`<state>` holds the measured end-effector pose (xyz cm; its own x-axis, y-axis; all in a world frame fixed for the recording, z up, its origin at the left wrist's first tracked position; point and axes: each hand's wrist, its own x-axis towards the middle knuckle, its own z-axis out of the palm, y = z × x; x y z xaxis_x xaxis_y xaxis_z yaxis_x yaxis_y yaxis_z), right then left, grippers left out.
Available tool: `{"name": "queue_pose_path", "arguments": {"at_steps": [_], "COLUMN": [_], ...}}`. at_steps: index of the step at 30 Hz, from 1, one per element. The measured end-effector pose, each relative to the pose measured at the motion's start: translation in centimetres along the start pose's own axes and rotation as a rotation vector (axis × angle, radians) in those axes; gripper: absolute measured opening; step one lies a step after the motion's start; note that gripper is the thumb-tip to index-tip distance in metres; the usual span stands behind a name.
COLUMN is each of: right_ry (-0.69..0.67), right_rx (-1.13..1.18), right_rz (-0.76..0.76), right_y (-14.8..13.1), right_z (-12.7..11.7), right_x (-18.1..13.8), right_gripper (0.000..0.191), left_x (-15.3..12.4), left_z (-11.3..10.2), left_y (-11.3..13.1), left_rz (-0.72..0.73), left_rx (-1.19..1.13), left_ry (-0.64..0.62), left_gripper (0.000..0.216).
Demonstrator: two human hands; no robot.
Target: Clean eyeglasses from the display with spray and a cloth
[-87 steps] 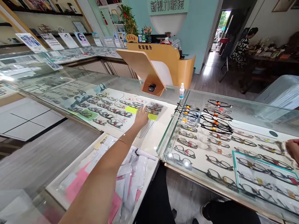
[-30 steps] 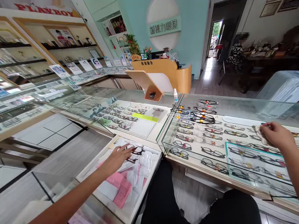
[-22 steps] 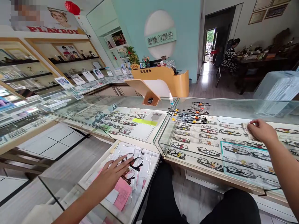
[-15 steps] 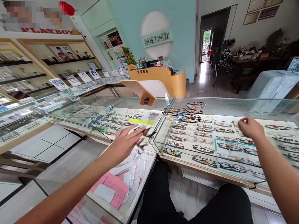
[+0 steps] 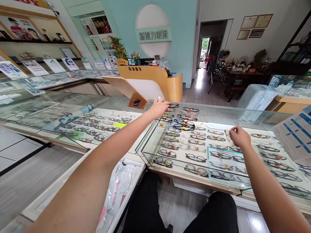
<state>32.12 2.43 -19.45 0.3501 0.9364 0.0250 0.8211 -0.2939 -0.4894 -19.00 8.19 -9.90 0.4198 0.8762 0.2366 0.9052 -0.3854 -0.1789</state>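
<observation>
Both pinched closed: left grip [image 5: 159, 108] on eyeglasses [image 5: 174, 105] near the far counter edge [image 5: 218, 107], right grip [image 5: 240, 137] on cloth [image 5: 228, 137]

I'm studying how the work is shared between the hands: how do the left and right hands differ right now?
The left hand is stretched toward the far edge of the glass counter; the right hand is nearer the person. The left hand has its fingertips at a dark pair of glasses, its grip unclear; the right hand pinches a pale cloth. Both are bare and above the counter.
</observation>
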Motion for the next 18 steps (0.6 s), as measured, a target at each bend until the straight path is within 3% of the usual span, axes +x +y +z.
{"name": "queue_pose_path", "arguments": {"at_steps": [4, 9, 14, 18], "right_ry": [0.001, 0.001, 0.019, 0.018], "right_rx": [-0.005, -0.005, -0.003, -0.005], "right_rz": [0.009, 0.017, 0.025, 0.032], "right_y": [-0.1, -0.1, -0.3, -0.4], "right_z": [0.1, 0.2, 0.1, 0.0], "right_x": [0.0, -0.1, -0.4, -0.5], "right_gripper": [0.011, 0.011, 0.009, 0.008], "left_x": [3.7, 5.8, 7.0, 7.8], "left_z": [3.3, 6.6, 8.3, 9.1], "left_y": [-1.2, -2.0, -3.1, -3.8], "left_rz": [-0.004, 0.006, 0.007, 0.02], "left_rx": [0.011, 0.018, 0.017, 0.011], "left_ry": [-0.046, -0.103, -0.151, -0.175], "left_gripper": [0.05, 0.047, 0.031, 0.035]}}
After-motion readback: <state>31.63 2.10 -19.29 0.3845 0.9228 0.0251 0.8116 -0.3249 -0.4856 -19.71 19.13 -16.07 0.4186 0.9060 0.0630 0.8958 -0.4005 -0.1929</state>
